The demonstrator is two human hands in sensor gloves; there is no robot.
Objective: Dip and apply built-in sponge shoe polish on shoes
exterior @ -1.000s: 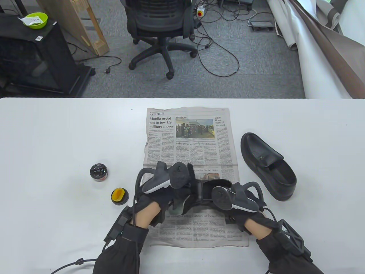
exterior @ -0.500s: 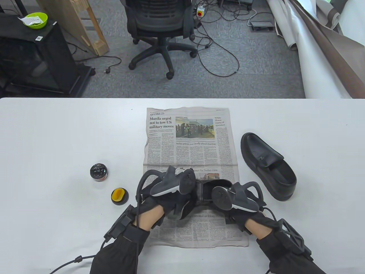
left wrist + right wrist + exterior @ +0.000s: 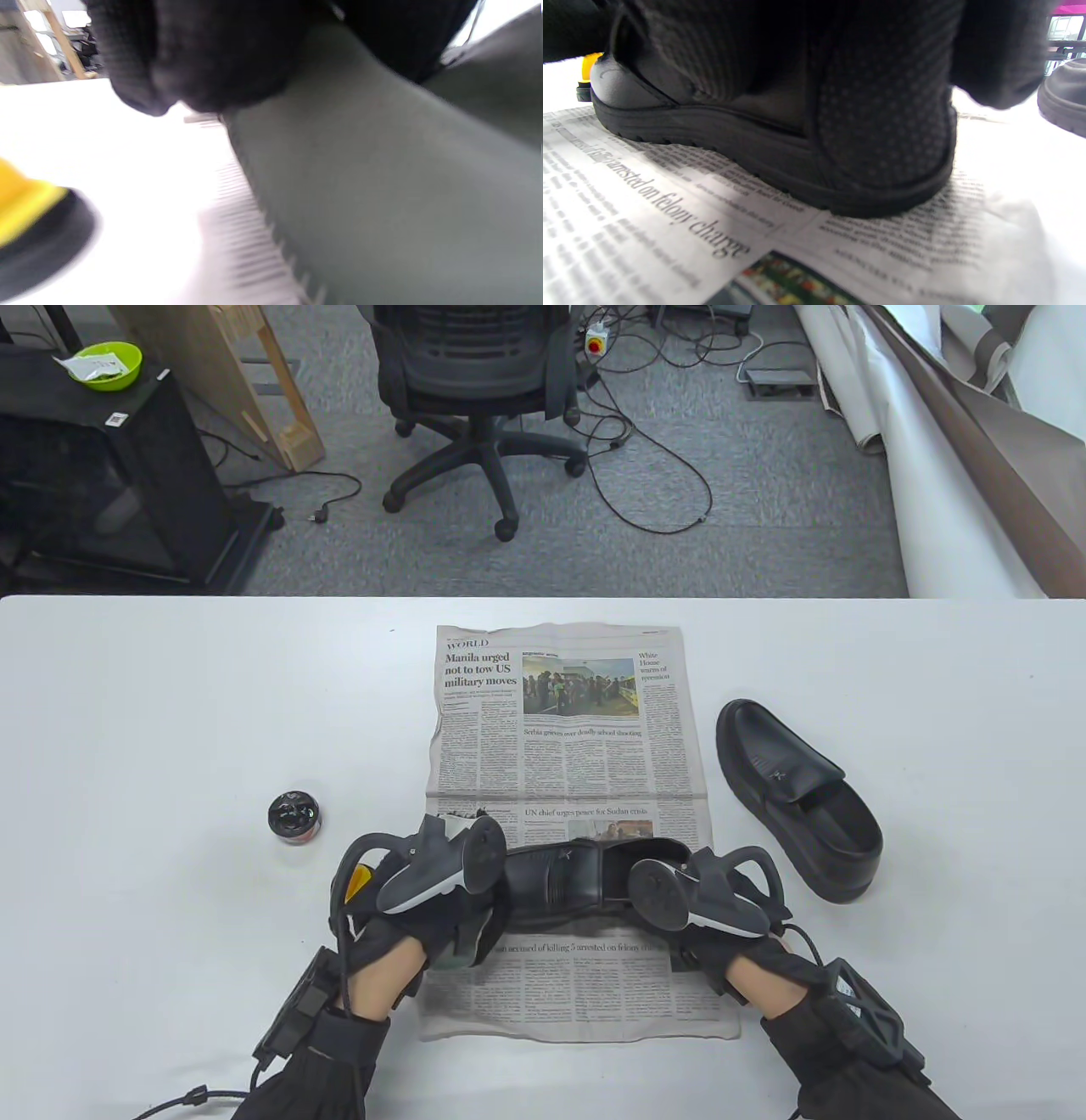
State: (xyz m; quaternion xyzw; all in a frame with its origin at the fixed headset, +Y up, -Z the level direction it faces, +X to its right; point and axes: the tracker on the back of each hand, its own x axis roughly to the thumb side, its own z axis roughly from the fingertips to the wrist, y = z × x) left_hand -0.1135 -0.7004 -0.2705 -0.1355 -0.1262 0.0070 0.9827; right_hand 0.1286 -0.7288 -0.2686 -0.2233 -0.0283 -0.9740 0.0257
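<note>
A black shoe (image 3: 560,882) lies on the newspaper (image 3: 560,729) with its toe to the left; it also shows in the right wrist view (image 3: 712,127). My right hand (image 3: 679,899) grips its heel. My left hand (image 3: 441,916) is at the toe end and holds a grey-green cloth (image 3: 456,960), which fills the left wrist view (image 3: 382,190). The black lid with the yellow sponge (image 3: 358,882) sits just left of that hand, partly hidden under the tracker, and shows in the left wrist view (image 3: 25,212). The open polish jar (image 3: 293,817) stands farther left.
A second black shoe (image 3: 797,797) lies on the table right of the newspaper, close to my right hand; its toe shows in the right wrist view (image 3: 1065,97). The white table (image 3: 170,712) ends at the far edge, with an office chair (image 3: 475,381) beyond.
My left hand has moved left, from over the middle of the shoe to its toe, and now partly covers the yellow sponge lid. The shoe's upper is uncovered. My right hand has not moved.
</note>
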